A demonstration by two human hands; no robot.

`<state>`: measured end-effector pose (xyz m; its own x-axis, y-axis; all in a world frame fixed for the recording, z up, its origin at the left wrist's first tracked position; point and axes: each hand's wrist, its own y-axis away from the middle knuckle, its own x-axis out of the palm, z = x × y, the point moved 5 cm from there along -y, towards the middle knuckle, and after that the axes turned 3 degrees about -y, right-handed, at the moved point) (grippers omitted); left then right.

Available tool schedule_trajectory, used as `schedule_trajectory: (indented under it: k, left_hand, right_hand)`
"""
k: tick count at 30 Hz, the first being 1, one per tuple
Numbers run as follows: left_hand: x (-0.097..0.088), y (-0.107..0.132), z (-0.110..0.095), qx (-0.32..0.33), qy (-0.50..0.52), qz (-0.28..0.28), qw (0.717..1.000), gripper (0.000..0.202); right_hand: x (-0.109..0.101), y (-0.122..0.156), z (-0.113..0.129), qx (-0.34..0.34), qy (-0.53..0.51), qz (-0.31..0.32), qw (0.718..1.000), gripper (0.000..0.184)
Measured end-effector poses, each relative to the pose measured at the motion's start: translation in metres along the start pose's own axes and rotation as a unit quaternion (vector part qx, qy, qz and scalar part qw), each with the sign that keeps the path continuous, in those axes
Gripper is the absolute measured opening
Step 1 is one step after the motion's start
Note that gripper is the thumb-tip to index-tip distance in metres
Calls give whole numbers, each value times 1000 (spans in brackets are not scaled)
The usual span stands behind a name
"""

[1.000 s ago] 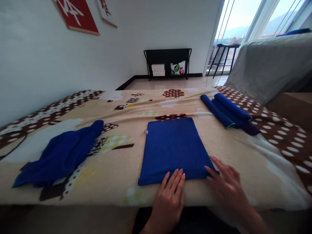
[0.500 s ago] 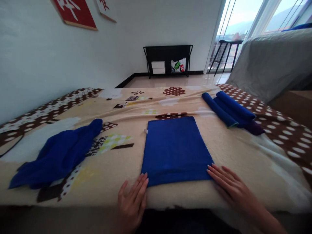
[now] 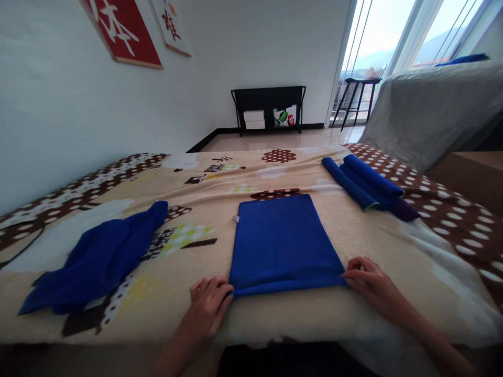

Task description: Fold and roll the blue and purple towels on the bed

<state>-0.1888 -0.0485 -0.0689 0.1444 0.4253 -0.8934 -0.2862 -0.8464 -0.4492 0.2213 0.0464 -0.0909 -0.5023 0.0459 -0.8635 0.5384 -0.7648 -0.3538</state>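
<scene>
A blue towel (image 3: 283, 235) lies flat before me, its near edge turned up in a narrow fold and a small white tag on its left side. At the near left corner my left hand (image 3: 210, 301) is closed, thumb and fingers pinching the folded edge. My right hand (image 3: 365, 283) pinches the opposite near corner the same way. To the left rests a crumpled blue cloth (image 3: 106, 251). Rolled blue towels (image 3: 353, 183) lie at the far right, with a dark purple end showing beside them.
Everything lies on a patterned blanket (image 3: 188, 314) with brown polka-dot borders. Beyond it stand a black shelf (image 3: 269, 107) against the wall and a dark stool (image 3: 356, 102) by the window. A grey-covered piece of furniture (image 3: 440, 104) is at the right.
Both hands have gone from lying flat on the towel's near corners to pinching them. The near edge is now folded up in a narrow strip. The view has tilted up slightly.
</scene>
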Motion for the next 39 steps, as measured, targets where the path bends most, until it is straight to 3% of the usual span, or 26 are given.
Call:
schedule_trajectory:
  k: [3, 5, 7, 9, 11, 13, 17, 20, 22, 24, 27, 30, 32, 33, 36, 37, 39]
  left_hand:
    - [2, -11, -13, -15, -101, -27, 994, 18]
    - [5, -22, -38, -71, -160, -78, 982, 26]
    - [13, -35, -74, -105, -140, -133, 976, 33]
    - [26, -46, -109, -44, -72, -161, 983, 33]
    - [36, -47, -124, 39, -35, -145, 988, 34]
    - [38, -38, -110, 69, -51, -109, 990, 37]
    - [26, -14, -63, 19, -100, -66, 993, 46]
    - [23, -20, -75, -29, -107, -98, 989, 48]
    - [29, -32, -98, -18, -89, -105, 990, 47]
    - [37, -39, -109, 16, -82, -80, 993, 44]
    - [37, -31, -87, 10, -110, -47, 993, 44]
    - [23, -21, -59, -78, -149, -73, 983, 43]
    - [15, -28, -64, -106, -157, -99, 977, 40]
    - [15, -35, -72, -90, -145, -98, 980, 40]
    - [29, -54, -97, 21, -85, -17, 996, 44]
    - [32, -55, -96, 38, -79, 6, 996, 45]
    - [35, -49, -79, 0, -101, 24, 995, 48]
  right_hand:
    - [5, -14, 12, 49, 66, -53, 995, 26]
    - [17, -21, 35, 84, 131, -124, 980, 24]
    - [38, -28, 69, 62, 145, -173, 972, 27]
    - [60, -32, 100, -18, 106, -165, 980, 36]
    - [71, -29, 111, -84, 61, -124, 987, 45]
    - [67, -21, 99, -97, 53, -90, 990, 51]
    - [37, -4, 68, -56, 108, -117, 986, 44]
    - [37, -18, 88, -50, 120, -128, 983, 40]
    - [48, -33, 108, -91, 105, -85, 987, 42]
    - [57, -41, 112, -124, 94, -38, 987, 47]
    - [50, -34, 77, -69, 121, -43, 989, 57]
    - [36, -25, 55, 4, 150, -104, 983, 56]
    - [37, -32, 70, 0, 134, -119, 984, 53]
    - [42, -38, 83, -21, 118, -104, 987, 51]
    - [58, -55, 107, -95, 81, -23, 992, 48]
    - [59, -56, 102, -93, 84, -13, 992, 47]
    - [52, -52, 77, -41, 107, -34, 993, 50]
